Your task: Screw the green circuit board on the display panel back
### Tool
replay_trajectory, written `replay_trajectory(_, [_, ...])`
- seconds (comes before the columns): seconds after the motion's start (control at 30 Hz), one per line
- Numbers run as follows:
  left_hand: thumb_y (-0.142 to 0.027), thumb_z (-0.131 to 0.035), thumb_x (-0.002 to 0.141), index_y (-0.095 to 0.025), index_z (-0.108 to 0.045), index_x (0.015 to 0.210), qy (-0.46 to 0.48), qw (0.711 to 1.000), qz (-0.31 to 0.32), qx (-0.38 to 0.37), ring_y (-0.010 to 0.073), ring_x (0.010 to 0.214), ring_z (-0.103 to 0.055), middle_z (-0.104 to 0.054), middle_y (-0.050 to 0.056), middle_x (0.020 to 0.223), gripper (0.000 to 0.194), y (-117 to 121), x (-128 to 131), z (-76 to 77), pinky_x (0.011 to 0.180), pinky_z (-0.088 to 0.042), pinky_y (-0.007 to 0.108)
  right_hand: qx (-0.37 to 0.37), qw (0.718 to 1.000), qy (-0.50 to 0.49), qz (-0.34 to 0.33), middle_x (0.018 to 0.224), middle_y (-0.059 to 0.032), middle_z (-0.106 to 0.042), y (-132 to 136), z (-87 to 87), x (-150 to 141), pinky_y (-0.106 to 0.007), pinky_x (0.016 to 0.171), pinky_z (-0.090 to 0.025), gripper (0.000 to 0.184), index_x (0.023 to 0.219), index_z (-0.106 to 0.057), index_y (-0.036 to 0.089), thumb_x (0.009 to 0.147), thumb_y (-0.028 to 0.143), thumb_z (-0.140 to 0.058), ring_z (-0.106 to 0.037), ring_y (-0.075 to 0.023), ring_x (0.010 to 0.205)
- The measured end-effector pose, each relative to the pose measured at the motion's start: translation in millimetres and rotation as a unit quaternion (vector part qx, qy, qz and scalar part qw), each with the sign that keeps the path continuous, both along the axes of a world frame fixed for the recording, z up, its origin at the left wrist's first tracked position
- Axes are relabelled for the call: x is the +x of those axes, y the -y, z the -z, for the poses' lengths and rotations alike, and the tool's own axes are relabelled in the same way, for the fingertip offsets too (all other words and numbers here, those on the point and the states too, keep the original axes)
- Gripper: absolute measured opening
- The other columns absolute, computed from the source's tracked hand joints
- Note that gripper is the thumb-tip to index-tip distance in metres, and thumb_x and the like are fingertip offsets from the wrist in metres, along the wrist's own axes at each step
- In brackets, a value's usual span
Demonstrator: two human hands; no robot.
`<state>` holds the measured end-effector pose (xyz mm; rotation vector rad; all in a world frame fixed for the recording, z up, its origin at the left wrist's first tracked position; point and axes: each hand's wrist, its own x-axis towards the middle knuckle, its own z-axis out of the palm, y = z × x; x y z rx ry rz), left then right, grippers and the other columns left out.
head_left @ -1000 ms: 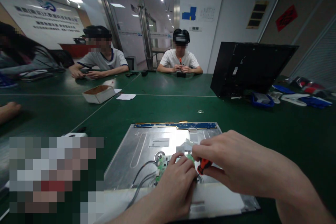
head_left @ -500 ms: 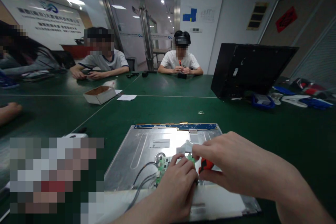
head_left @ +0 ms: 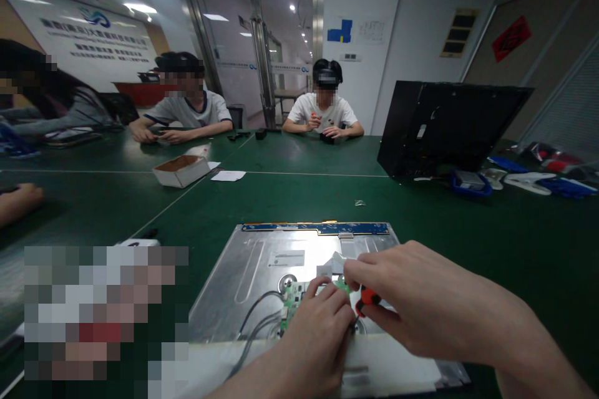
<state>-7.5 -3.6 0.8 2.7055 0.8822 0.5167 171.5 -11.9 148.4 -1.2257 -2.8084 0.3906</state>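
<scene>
A screwdriver (head_left: 369, 297) with a red and black handle is gripped in my right hand (head_left: 407, 299). Its dark shaft slants down toward the curled fingers of my left hand (head_left: 322, 321). That hand lies over a green circuit board (head_left: 293, 296), its fingers bent and close together; what they pinch, if anything, is hidden, as is the screwdriver's tip. Beneath is a metal-backed display panel (head_left: 215, 299) with a blue circuit strip (head_left: 281, 228) along its far edge. Grey and black cables (head_left: 255, 336) leave the board's left side. Clear tape (head_left: 334, 262) sticks up beside my right fingertips.
An open white box (head_left: 185, 176) and a sheet of paper (head_left: 228, 176) lie on the green table (head_left: 290, 196). A large black monitor casing (head_left: 449, 131) stands at the right, with blue and white items beside it. Several people sit around the table.
My right hand has turned slightly around the screwdriver, and more of its handle and shaft shows. My left hand stays on the board. The person opposite has moved their hands apart.
</scene>
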Motion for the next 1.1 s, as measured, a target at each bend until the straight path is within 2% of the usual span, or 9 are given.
replay_trajectory(0.2, [-0.022,-0.06,0.073,-0.021,-0.057,0.102,0.009,1.0,-0.005,-0.006,0.0285,0.103,-0.054,-0.062,0.008,0.107,0.03,0.0,0.9,4.6,0.103,-0.029,0.049,0.04,0.999,0.02,0.029,0.076,0.0015,-0.065,-2.5,1.5,0.0,-0.029,0.054,-0.029,0.004,0.087,-0.057,0.025,0.087,0.023,-0.054,-0.058,-0.0173,0.065])
replay_trajectory(0.4, [-0.027,-0.06,0.074,-0.021,-0.056,0.102,0.007,1.0,0.002,-0.009,0.0285,0.105,-0.053,-0.062,0.009,0.109,0.029,0.2,1.8,1.3,0.103,-0.029,0.049,0.021,1.0,0.002,0.001,0.083,0.0009,-0.064,0.5,-0.2,1.6,-0.028,0.054,-0.032,0.008,0.087,-0.053,0.022,0.081,0.018,-0.056,-0.055,-0.0157,0.066])
replay_trajectory(0.6, [-0.024,-0.057,0.077,-0.021,-0.058,0.099,0.002,1.0,-0.002,-0.013,0.0273,0.1,-0.055,-0.063,0.008,0.102,0.023,0.1,1.5,2.5,0.103,-0.029,0.048,0.027,1.0,0.013,0.01,0.082,0.0006,-0.065,-1.6,2.9,0.5,-0.028,0.054,-0.031,0.008,0.091,-0.055,0.023,0.085,0.019,-0.054,-0.058,-0.0163,0.068])
replay_trajectory(0.7, [-0.022,-0.059,0.073,-0.021,-0.058,0.098,0.005,1.0,-0.008,-0.013,0.0267,0.098,-0.055,-0.063,0.007,0.101,0.025,0.1,1.3,4.7,0.104,-0.028,0.048,0.052,0.998,0.017,0.031,0.078,0.0007,-0.065,-2.7,5.5,0.7,-0.028,0.053,-0.029,0.006,0.092,-0.056,0.025,0.088,0.023,-0.054,-0.058,-0.0176,0.066])
replay_trajectory(0.87, [-0.024,-0.06,0.073,-0.021,-0.057,0.104,0.018,1.0,-0.005,-0.016,0.0277,0.106,-0.053,-0.062,0.008,0.109,0.032,1.4,0.8,1.8,0.105,-0.027,0.048,0.018,1.0,0.003,0.017,0.083,0.0004,-0.065,0.2,1.9,0.0,-0.028,0.054,-0.031,0.007,0.091,-0.055,0.024,0.084,0.022,-0.055,-0.056,-0.0166,0.068])
replay_trajectory(1.0, [-0.025,-0.059,0.075,-0.02,-0.057,0.1,0.014,1.0,-0.001,-0.021,0.0275,0.103,-0.054,-0.063,0.009,0.104,0.026,1.2,0.8,-1.2,0.104,-0.029,0.048,-0.001,1.0,0.0,0.007,0.085,0.001,-0.063,1.8,-2.0,-1.6,-0.027,0.054,-0.031,0.013,0.09,-0.052,0.023,0.08,0.016,-0.057,-0.053,-0.0151,0.067])
replay_trajectory(1.1, [-0.022,-0.059,0.072,-0.021,-0.058,0.098,0.008,1.0,-0.001,-0.023,0.0271,0.1,-0.055,-0.063,0.008,0.101,0.026,0.4,1.0,-0.4,0.103,-0.029,0.048,0.01,1.0,0.009,0.02,0.084,0.0006,-0.064,-0.1,0.0,-2.3,-0.027,0.052,-0.03,0.011,0.092,-0.052,0.023,0.083,0.017,-0.055,-0.056,-0.0159,0.067])
